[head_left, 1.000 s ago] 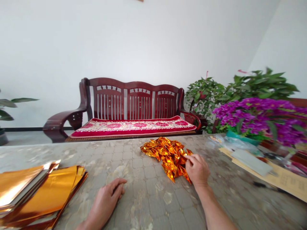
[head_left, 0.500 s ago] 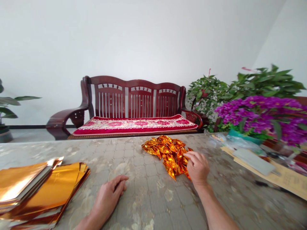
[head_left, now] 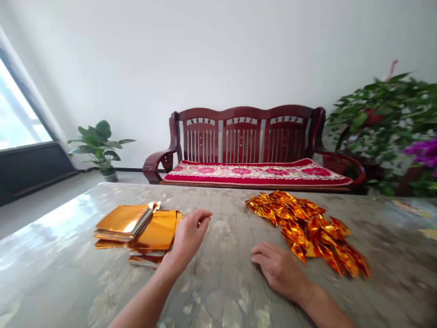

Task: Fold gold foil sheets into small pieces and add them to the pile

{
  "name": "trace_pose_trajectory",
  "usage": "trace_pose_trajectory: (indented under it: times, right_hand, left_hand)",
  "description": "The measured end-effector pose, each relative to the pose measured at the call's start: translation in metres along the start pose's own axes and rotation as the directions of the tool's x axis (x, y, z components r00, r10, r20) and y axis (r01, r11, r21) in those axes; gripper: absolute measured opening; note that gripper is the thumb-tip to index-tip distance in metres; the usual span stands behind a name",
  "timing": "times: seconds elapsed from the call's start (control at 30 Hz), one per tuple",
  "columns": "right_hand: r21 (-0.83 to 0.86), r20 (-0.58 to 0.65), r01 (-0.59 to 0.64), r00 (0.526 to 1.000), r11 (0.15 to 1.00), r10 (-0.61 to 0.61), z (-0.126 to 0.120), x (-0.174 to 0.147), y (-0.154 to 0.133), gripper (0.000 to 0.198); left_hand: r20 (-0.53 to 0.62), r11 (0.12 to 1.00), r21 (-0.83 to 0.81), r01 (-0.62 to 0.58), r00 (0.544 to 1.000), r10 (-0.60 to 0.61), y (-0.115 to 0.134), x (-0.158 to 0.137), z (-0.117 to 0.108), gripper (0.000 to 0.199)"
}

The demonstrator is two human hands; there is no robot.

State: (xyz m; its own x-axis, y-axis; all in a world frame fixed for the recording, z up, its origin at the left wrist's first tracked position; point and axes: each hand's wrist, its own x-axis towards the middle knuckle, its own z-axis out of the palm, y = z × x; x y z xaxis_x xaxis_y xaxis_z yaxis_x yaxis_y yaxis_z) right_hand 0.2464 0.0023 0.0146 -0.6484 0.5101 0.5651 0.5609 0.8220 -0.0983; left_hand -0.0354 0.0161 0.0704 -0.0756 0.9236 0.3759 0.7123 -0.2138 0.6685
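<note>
Across the table [head_left: 225, 291], long foil pile [head_left: 294, 212] slanting nearer rightward, left fingers [head_left: 202, 213] loose, empty, right fingers [head_left: 264, 249] curled, grip unclear

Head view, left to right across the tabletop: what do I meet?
Gold sheets, left hand, folded foil pile, blurred items at the right edge. Right hand omitted: its span overlaps the pile's.

A floral red mat [head_left: 254, 173] lies on a wooden bench [head_left: 241, 114] between a potted plant [head_left: 99, 146] and leafy greenery [head_left: 392, 120].
</note>
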Motion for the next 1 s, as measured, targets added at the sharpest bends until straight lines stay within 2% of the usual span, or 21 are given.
trace_pose_trajectory:
  times: [0.07, 0.13, 0.23, 0.33, 0.43, 0.57, 1.0]
  right_hand:
    - [-0.005, 0.017, -0.008, 1.0, 1.0, 0.008, 0.001, -0.003, 0.002, 0.027]
    - [-0.011, 0.026, -0.013, 1.0, 1.0, 0.013, 0.001, -0.005, 0.005, 0.028]
    - [-0.021, 0.037, -0.003, 0.999, 1.0, 0.004, 0.002, -0.006, 0.007, 0.029]
    - [-0.034, 0.045, 0.009, 0.999, 0.999, -0.008, 0.003, -0.007, 0.008, 0.029]
    - [-0.042, 0.049, 0.01, 0.999, 0.999, -0.008, 0.004, -0.006, 0.009, 0.029]
    - [-0.05, 0.042, 0.007, 0.999, 0.999, -0.005, 0.004, -0.005, 0.011, 0.027]
    - [-0.027, 0.04, -0.025, 0.999, 0.999, 0.026, 0.005, -0.004, 0.009, 0.028]
  left_hand:
    - [0.026, 0.991, 0.114, 0.067, 0.997, -0.07, -0.009, 0.013, -0.025, 0.024]
    - [0.107, 0.936, 0.337, 0.103, 0.983, -0.147, -0.022, 0.022, -0.05, 0.026]
    - [0.129, 0.875, 0.466, 0.133, 0.968, -0.216, -0.045, 0.029, -0.081, 0.023]
    - [0.167, 0.822, 0.557, 0.117, 0.954, -0.249, -0.065, 0.024, -0.098, 0.027]
    - [0.246, 0.787, 0.613, 0.069, 0.93, -0.273, -0.079, 0.015, -0.104, 0.027]
    - [0.329, 0.783, 0.622, -0.003, 0.908, -0.258, -0.087, 0.005, -0.107, 0.026]
    - [0.381, 0.781, 0.621, -0.064, 0.896, -0.23, -0.095, 0.0, -0.106, 0.016]
